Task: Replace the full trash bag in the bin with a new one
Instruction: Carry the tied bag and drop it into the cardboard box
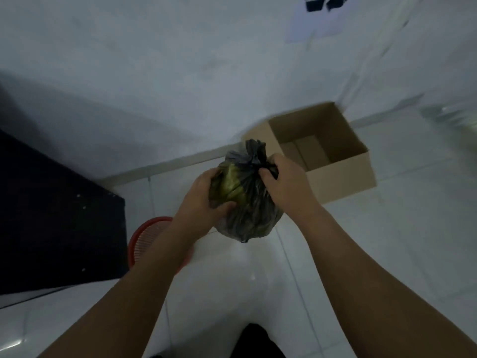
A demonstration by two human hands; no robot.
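- Open cardboard box [333, 153] on the white tiled floor [387, 241], set against the white wall [180, 73]; interior appears empty.
- Dark cabinet or furniture piece [51, 215] at left; exact type unclear.
- Paper sign [317, 19] with black marks on the wall, upper right.

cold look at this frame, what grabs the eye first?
The dark, semi-transparent plastic trash bag at centre, tied at the top and held above the floor: the left hand cups its side, the right hand grips the knot. Just behind it to the right, an open brown cardboard box sits by the wall, and a red mesh bin peeks out under the left forearm.
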